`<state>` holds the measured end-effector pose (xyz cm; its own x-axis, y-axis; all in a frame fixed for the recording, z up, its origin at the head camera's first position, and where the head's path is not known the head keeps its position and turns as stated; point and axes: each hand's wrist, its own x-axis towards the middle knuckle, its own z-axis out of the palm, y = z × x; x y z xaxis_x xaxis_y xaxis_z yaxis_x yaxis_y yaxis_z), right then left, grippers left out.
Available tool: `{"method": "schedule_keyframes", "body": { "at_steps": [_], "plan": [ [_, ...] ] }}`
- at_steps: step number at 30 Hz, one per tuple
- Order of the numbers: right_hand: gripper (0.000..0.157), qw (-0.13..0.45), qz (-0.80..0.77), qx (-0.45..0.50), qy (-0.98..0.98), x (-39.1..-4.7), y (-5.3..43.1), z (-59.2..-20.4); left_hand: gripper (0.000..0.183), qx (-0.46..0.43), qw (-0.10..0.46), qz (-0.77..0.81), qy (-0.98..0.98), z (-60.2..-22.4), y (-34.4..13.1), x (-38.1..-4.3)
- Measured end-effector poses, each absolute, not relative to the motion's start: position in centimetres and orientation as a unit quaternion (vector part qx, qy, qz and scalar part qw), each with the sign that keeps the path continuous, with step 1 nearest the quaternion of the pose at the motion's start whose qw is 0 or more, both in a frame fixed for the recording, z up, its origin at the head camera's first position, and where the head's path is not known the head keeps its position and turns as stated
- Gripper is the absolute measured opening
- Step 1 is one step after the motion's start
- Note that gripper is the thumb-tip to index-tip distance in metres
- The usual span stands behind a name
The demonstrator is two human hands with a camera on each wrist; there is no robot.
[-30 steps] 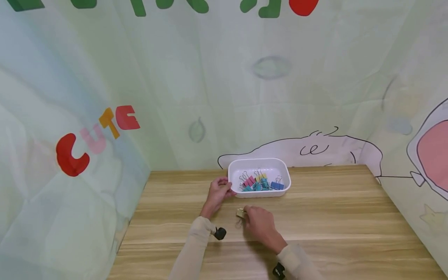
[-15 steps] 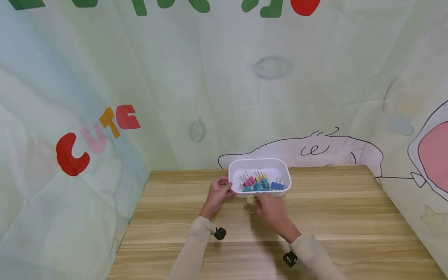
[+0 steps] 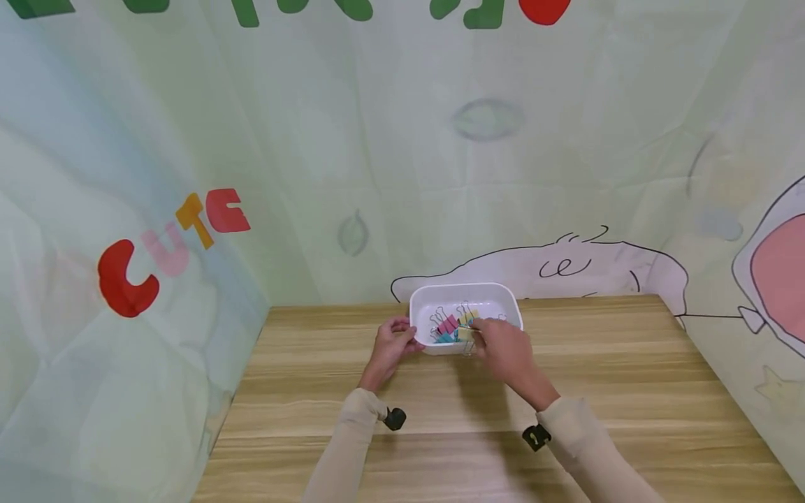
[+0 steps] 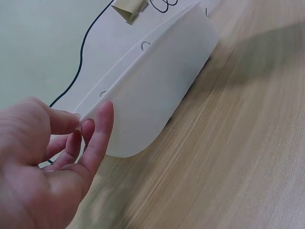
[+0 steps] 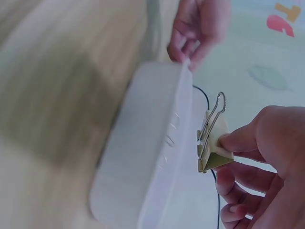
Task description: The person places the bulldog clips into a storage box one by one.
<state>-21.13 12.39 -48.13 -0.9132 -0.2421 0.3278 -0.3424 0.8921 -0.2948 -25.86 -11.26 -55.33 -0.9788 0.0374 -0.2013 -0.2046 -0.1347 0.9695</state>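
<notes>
A white plastic box (image 3: 434, 347) stands on the wooden table, with pink, teal and yellow binder clips (image 3: 448, 325) inside. My left hand (image 3: 390, 347) pinches the box's left rim between thumb and fingers, as the left wrist view shows closely. Over the box's front rim, my right hand (image 3: 508, 351) holds a pale yellow binder clip (image 5: 217, 140) between thumb and fingers. That clip's wire handles lie to one side, away from the thumb. The right hand covers the right part of the box and the clips there.
The wooden table (image 3: 616, 391) reaches back to a printed cloth backdrop (image 3: 377, 154). The cloth also stands along the left and right sides. The box sits close to the table's back edge.
My right hand has moved forward and slightly right with the yellow binder clip, from the table in front of the box to above its front rim. The left hand has stayed put.
</notes>
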Motion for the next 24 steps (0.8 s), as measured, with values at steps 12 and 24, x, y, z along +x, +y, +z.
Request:
{"method": "schedule_keyframes", "body": {
  "at_steps": [12, 24],
  "plan": [
    [0.018, 0.088, 0.192, 0.12, -0.97, -26.8, 15.4, -45.2, 0.033, -0.068, 0.081, 0.75, 0.653, -55.4, -11.3, -26.0],
    [0.022, 0.043, 0.198, 0.094, -0.975, -30.1, 15.9, -45.5, 0.034, -0.061, 0.083, 0.754, 0.649, -55.5, -11.5, -25.9]
  ]
}}
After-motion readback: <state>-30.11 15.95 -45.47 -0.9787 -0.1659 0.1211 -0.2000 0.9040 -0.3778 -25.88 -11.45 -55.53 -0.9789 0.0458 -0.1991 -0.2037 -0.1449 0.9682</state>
